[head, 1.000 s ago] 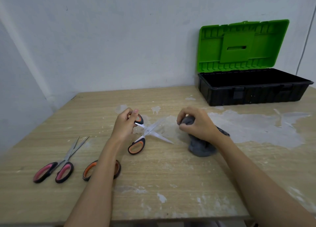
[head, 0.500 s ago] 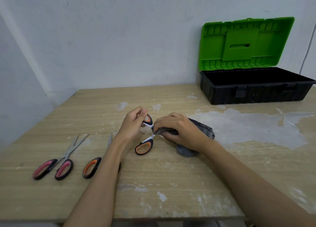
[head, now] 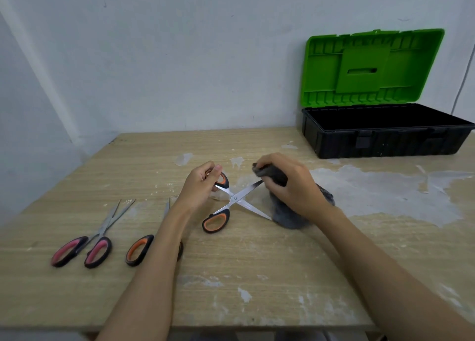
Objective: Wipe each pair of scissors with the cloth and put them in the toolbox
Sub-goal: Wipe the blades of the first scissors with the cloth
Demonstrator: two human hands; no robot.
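Note:
An orange-handled pair of scissors (head: 232, 200) lies spread wide open at the table's middle. My left hand (head: 199, 185) grips its upper handle loop. My right hand (head: 289, 183) holds a grey cloth (head: 288, 212) bunched around the tip of the upper blade; the lower blade's tip touches the cloth's hanging part. A pink-handled pair of scissors (head: 84, 245) lies at the left. A second orange-handled pair (head: 140, 249) lies beside it, partly hidden under my left forearm. The black toolbox (head: 385, 140) stands at the back right, its green lid (head: 372, 65) raised.
The wooden table (head: 257, 276) has patches of white and grey residue, the largest to the right of my right hand. Its front edge runs just below my forearms. A white wall stands behind, and a thin cable hangs by the toolbox at the far right.
My right hand has slid the cloth outward along the blades, from near the pivot to the upper blade's tip. The blades now show, spread wide. My left hand keeps hold of the handle.

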